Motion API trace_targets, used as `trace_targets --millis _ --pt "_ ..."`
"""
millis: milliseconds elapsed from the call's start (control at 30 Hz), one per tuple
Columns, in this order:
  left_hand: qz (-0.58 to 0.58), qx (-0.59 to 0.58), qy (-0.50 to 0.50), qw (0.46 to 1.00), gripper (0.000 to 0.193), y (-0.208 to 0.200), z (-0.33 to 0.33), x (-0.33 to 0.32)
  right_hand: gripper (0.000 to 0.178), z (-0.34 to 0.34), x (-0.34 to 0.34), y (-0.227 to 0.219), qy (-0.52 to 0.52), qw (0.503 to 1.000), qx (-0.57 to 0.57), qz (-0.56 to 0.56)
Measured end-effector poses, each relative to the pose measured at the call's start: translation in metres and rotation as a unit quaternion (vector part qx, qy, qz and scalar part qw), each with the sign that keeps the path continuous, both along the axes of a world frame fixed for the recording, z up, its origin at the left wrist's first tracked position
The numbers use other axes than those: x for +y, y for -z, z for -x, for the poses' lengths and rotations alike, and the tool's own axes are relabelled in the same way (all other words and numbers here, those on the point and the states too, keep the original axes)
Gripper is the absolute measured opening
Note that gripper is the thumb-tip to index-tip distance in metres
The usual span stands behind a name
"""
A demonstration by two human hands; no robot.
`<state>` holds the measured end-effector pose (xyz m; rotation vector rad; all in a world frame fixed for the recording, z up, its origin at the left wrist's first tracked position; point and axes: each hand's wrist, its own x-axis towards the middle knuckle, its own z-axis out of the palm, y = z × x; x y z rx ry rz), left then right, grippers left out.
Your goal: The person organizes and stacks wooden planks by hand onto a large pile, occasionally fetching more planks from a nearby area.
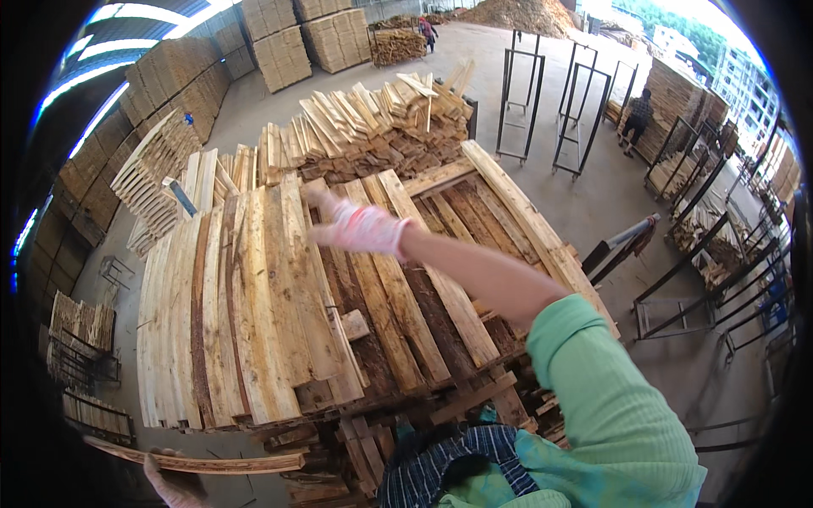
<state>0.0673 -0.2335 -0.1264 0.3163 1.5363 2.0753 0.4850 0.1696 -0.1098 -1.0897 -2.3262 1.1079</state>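
Note:
At the lower left, my left hand [175, 487] grips a long narrow wooden board [216, 462], held low beside the stack. My right hand [368, 227], in a white and red glove with the fingertips showing, reaches across the stack of boards [262, 296]. Its fingers are somewhat blurred but stretched out and apart, with nothing visible in them. Under it lie pale planks side by side; to the right, darker bark-edged planks [373, 288] show in the layer below. A short wood block [355, 325] rests among them.
Beyond the stack rises a heap of loose boards [364, 127]. Metal frame racks [518, 102] stand on the concrete floor at the far right. Tall lumber stacks [275, 46] line the back left. A person [638, 118] is near timber at the right; another [428, 34] stands far back.

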Motion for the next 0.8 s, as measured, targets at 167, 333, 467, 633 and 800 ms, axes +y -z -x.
trace_targets --millis 167,333,467,633,800 --pt "-0.036 0.131 0.075 0.988 0.055 -0.050 -0.073 0.046 0.066 -0.149 0.003 0.001 0.162 0.934 -0.227 -0.223" --pt "-0.031 0.144 0.287 0.947 0.060 -0.086 -0.182 0.143 0.077 -0.256 -0.022 0.059 0.308 0.887 -0.333 -0.084" --pt "0.018 0.129 0.398 0.908 0.043 -0.098 -0.306 0.231 0.091 -0.288 -0.016 0.096 0.298 0.906 -0.298 -0.046" --pt "0.092 0.217 0.564 0.791 0.060 -0.077 -0.445 0.307 0.093 -0.320 -0.015 0.103 0.297 0.941 -0.162 -0.011" --pt "0.218 0.426 0.524 0.704 0.078 0.008 -0.514 0.370 0.089 -0.290 -0.023 0.087 0.306 0.922 -0.236 -0.021"
